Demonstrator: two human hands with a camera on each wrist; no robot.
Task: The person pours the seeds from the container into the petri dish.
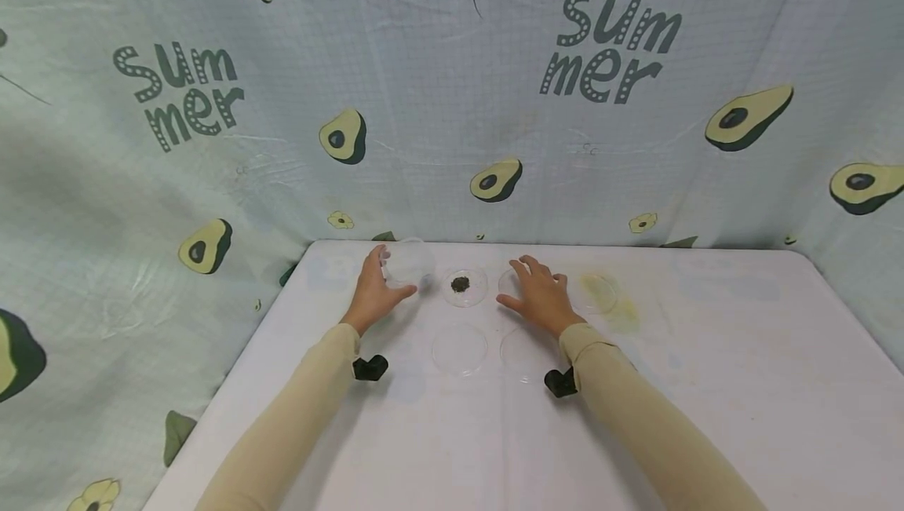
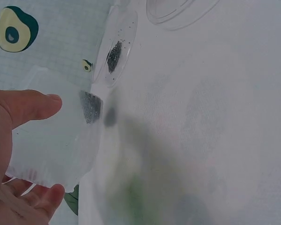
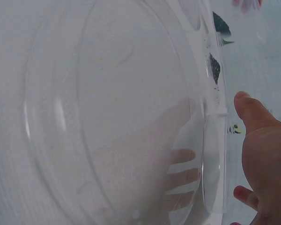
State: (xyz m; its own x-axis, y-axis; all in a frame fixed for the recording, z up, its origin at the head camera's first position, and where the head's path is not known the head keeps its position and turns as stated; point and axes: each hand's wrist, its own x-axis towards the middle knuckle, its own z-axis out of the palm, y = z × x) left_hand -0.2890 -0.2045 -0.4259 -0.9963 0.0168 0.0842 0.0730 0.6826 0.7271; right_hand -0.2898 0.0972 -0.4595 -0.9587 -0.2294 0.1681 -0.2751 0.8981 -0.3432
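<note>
My left hand (image 1: 377,291) holds a clear container (image 1: 411,261) between its thumb and fingers, tilted above the table at the back left. In the left wrist view, a dark patch shows low in this container (image 2: 51,140). Just right of it, a clear round dish (image 1: 475,297) bears a small heap of dark crumbly bits (image 1: 460,284). My right hand (image 1: 542,295) hovers with spread fingers over another clear dish (image 1: 505,285), which it partly hides. Nothing is between its thumb (image 3: 250,110) and fingers.
Nearer the front lie two clear dishes, one in the middle (image 1: 459,348) and one beside my right wrist (image 1: 519,354). Another clear dish (image 1: 600,295) lies right of my right hand, by a yellow stain. A printed curtain (image 1: 424,103) hangs behind the white table (image 1: 741,385).
</note>
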